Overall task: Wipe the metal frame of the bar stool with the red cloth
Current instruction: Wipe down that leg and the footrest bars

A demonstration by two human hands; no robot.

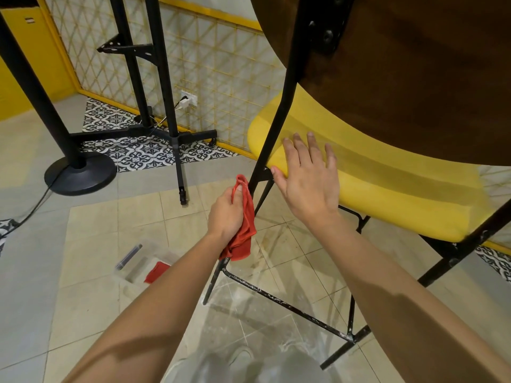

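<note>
Clear plastic box (143, 262) sits on the floor (91, 239) off to the left. Left hand (225, 214) has its fingers wrapped round the red cloth (244, 233), pressing it against the stool's black front leg (272, 139). Right hand (307, 172) lies flat on the yellow seat (387, 194), fingers spread.

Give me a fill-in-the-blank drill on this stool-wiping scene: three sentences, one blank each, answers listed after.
1. The left hand grips the ____ cloth against the stool's black leg.
2. The right hand rests flat on the ____ seat.
3. The footrest bar, low on the frame, is speckled with ____ flecks.

Missing words: red; yellow; white.
</note>
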